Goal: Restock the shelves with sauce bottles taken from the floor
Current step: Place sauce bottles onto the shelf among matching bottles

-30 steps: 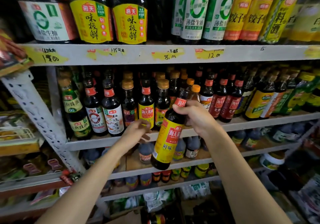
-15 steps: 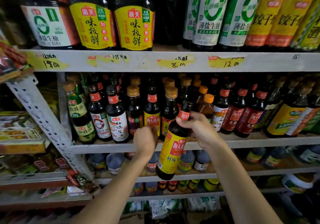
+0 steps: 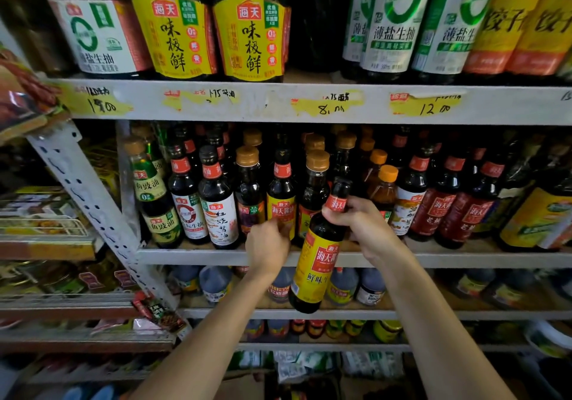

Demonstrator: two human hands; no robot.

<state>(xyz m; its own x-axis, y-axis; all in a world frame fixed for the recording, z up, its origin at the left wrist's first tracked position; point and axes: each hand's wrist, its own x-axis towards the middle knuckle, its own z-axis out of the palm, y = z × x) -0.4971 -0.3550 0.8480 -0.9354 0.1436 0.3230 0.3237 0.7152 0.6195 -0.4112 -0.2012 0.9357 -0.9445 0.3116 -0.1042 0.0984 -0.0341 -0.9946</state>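
R hand grips sauce bottle neck, L hand curls round shelf bottle.

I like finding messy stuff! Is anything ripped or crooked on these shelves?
Yes. The yellow price labels on the upper shelf edge are torn and ragged, with bits missing. The sauce bottle leans sideways, but only because the right hand holds it by the neck in front of the shelf. No spills show.
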